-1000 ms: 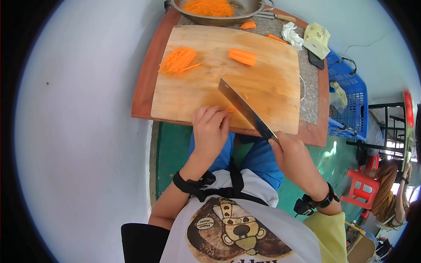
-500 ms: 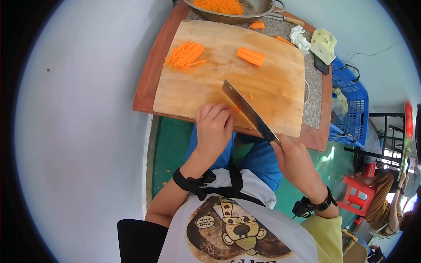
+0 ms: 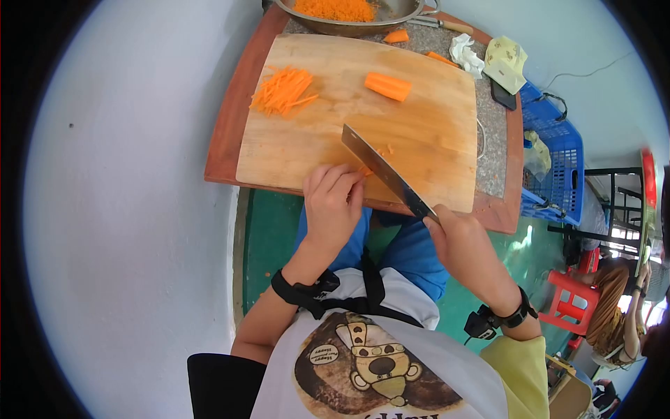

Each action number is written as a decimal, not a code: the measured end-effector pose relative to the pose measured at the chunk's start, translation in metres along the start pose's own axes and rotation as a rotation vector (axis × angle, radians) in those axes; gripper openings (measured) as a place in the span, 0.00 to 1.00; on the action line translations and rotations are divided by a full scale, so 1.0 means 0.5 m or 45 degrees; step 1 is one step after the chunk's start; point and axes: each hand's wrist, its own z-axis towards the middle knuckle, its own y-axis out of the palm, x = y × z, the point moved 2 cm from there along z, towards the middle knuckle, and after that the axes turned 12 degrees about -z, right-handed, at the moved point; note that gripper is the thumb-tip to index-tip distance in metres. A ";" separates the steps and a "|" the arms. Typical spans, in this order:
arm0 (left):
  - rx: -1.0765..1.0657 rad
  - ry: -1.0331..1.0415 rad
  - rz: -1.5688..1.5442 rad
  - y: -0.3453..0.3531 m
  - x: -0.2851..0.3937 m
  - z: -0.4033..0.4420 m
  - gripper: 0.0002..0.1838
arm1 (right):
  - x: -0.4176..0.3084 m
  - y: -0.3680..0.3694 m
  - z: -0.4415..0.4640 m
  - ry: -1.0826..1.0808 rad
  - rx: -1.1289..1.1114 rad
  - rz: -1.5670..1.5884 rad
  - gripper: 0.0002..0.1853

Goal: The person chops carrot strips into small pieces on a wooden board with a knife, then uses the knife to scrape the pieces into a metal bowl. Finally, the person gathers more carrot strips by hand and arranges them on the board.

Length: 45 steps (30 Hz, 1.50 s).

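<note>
Steadying a small carrot piece (image 3: 366,170) near the close edge of the cutting board (image 3: 300,150), our left hand (image 3: 328,202) has its fingers bunched over it; they hide most of it, so we cannot tell whether they pinch or only press. Our right hand (image 3: 457,241) is wrapped firmly round the handle of a knife (image 3: 384,168), its blade slanting over the board just beside our left fingertips. Farther up, a heap of carrot strips (image 3: 283,91) lies at the left, apparently finished, while a thick carrot section (image 3: 388,86) to its right is not yet in strips. Beyond the board, a metal pan (image 3: 349,28) already holds a mound of shredded carrot (image 3: 335,8), so we judge much cutting done; near it, a carrot stub (image 3: 396,35) and an orange sliver (image 3: 441,59) lie unshredded.
</note>
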 end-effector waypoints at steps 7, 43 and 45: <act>0.031 -0.001 -0.019 -0.002 0.000 -0.001 0.06 | 0.009 0.005 -0.004 -0.048 0.087 0.044 0.07; 0.030 0.011 -0.040 0.004 -0.006 -0.007 0.06 | 0.017 0.001 -0.029 -0.055 0.158 -0.019 0.07; 0.027 0.012 -0.045 0.004 -0.007 -0.008 0.06 | 0.020 0.005 -0.027 -0.058 0.133 0.001 0.09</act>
